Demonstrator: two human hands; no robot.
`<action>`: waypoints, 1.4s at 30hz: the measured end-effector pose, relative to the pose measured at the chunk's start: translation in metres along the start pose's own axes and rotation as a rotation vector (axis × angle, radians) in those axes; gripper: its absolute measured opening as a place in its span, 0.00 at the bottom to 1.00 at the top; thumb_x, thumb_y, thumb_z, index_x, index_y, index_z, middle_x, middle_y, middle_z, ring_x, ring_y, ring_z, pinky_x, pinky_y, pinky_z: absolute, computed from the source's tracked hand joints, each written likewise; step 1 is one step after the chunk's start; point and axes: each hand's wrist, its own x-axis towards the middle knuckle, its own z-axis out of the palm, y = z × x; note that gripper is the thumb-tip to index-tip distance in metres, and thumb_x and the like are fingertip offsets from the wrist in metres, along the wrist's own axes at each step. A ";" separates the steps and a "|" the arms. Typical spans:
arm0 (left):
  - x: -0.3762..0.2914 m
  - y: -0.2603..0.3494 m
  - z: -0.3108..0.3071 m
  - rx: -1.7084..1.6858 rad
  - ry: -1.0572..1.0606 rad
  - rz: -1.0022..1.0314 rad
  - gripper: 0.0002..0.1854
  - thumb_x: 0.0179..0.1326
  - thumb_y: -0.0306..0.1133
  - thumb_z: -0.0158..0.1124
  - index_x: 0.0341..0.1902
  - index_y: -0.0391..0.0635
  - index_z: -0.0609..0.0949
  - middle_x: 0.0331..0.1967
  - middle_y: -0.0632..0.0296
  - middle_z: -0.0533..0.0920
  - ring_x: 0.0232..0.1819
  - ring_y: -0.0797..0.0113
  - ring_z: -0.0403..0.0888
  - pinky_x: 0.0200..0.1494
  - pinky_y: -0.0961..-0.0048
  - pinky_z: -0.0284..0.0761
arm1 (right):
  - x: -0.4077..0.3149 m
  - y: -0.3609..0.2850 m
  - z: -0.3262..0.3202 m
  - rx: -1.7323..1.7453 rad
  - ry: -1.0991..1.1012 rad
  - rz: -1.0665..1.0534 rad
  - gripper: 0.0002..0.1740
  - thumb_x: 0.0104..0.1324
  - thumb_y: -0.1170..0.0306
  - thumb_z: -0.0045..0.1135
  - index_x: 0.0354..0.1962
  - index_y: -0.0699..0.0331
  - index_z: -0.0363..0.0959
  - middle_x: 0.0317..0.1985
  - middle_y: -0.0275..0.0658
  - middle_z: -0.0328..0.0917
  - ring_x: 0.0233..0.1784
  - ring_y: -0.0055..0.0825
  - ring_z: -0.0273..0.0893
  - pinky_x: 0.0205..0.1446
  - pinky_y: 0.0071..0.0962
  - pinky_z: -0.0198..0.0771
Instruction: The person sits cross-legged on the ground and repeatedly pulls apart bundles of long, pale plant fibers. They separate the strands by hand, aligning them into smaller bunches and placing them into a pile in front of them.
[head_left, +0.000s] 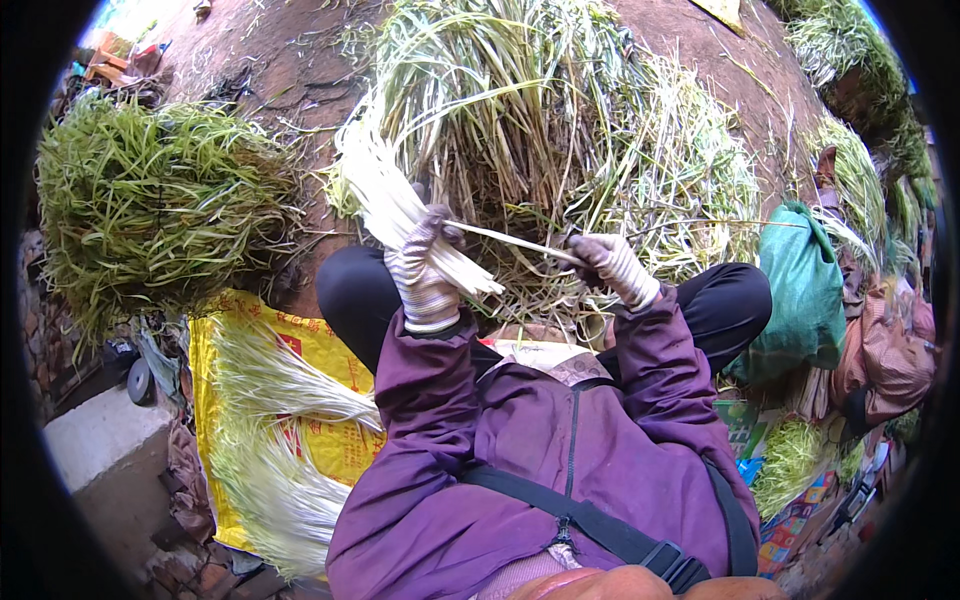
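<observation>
My left hand (427, 262), in a striped knit glove, grips a bundle of pale white stalks (382, 187), which look like blanched garlic shoots or chives. Their trimmed-looking ends stick out below my fist. From that fist one white stalk (510, 238) stretches across to my right hand (611, 266), also gloved, whose fingers close on its other end. Just beyond both hands rises a large heap of long green and straw-coloured leafy stalks (517, 127). Loose leaves and trimmings (525, 296) lie between my bent knees.
Cleaned white bundles (300, 382) rest on a yellow printed sack (349, 465) at left. Farther left are a green leafy pile (157, 202) and a concrete block (109, 435). A green woven sack (799, 292) stands right of my knee, beside another person's clothed body (892, 352).
</observation>
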 end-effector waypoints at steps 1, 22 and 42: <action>0.000 0.001 0.003 0.004 0.025 0.034 0.27 0.55 0.18 0.65 0.59 0.35 0.69 0.31 0.57 0.80 0.25 0.70 0.78 0.28 0.78 0.77 | -0.001 0.009 -0.007 -0.017 0.111 -0.069 0.24 0.67 0.48 0.54 0.30 0.61 0.82 0.18 0.25 0.74 0.20 0.09 0.62 0.22 0.15 0.55; 0.001 0.010 -0.002 0.082 0.095 0.117 0.24 0.60 0.22 0.62 0.60 0.40 0.70 0.33 0.58 0.81 0.28 0.72 0.78 0.32 0.77 0.77 | -0.031 -0.018 -0.026 -0.937 0.675 -0.296 0.22 0.63 0.56 0.60 0.48 0.61 0.76 0.45 0.46 0.80 0.48 0.42 0.78 0.51 0.35 0.73; -0.010 -0.012 0.011 0.518 0.023 -0.078 0.29 0.54 0.23 0.69 0.59 0.33 0.70 0.31 0.56 0.82 0.31 0.66 0.82 0.38 0.74 0.79 | 0.008 -0.060 0.092 -0.780 0.052 -0.619 0.11 0.65 0.64 0.57 0.37 0.64 0.77 0.27 0.43 0.76 0.29 0.37 0.78 0.31 0.28 0.72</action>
